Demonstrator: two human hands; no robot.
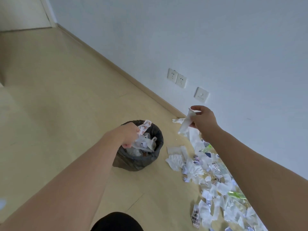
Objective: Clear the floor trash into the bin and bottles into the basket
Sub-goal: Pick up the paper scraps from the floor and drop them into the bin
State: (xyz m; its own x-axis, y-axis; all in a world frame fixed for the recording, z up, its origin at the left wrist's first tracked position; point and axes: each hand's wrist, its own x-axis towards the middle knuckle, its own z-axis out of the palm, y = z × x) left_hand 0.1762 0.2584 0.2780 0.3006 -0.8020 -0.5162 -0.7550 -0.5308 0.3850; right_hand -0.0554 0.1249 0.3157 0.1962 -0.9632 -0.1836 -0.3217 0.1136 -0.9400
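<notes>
A round bin (pixel 152 161) lined with a dark bag stands on the floor in the middle, with crumpled paper and plastic inside. My left hand (pixel 130 135) is over its left rim, shut on a bunch of wrappers (pixel 144 126) and white plastic. My right hand (pixel 204 120) is raised to the right of the bin, pinching a white tissue (pixel 185 124) that hangs down. A heap of white tissues and scraps (pixel 215 189) covers the floor along the wall at the right. Green-labelled clear bottles (pixel 236 195) lie partly buried in it.
Light wooden floor (pixel 58 97) stretches left and back. A white wall (pixel 200 39) with a skirting board runs diagonally on the right, carrying three sockets (pixel 177 78). A dark knee (pixel 116 221) shows at the bottom. No basket is in view.
</notes>
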